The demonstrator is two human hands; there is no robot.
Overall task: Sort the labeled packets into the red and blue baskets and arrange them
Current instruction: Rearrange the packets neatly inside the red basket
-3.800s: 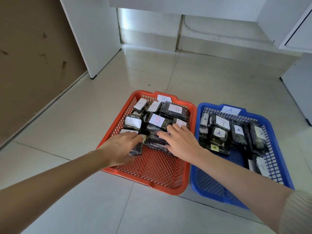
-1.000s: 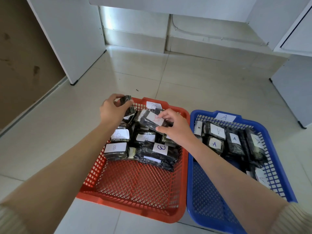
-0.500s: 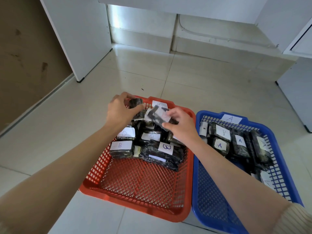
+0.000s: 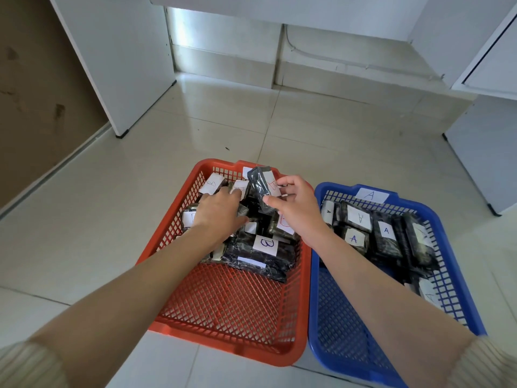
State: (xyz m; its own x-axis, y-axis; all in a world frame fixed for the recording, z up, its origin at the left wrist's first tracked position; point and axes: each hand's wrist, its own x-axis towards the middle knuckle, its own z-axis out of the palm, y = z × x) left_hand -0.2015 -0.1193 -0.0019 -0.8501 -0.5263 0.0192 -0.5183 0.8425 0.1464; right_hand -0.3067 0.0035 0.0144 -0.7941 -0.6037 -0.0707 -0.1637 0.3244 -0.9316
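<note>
Packet tilts upright, pinched by right hand.

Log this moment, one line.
right hand: pinches dark packet above red basket | left hand: among B packets, grip unclear | blue basket: A packets

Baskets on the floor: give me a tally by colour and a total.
Red basket: 1
Blue basket: 1
Total: 2
</note>
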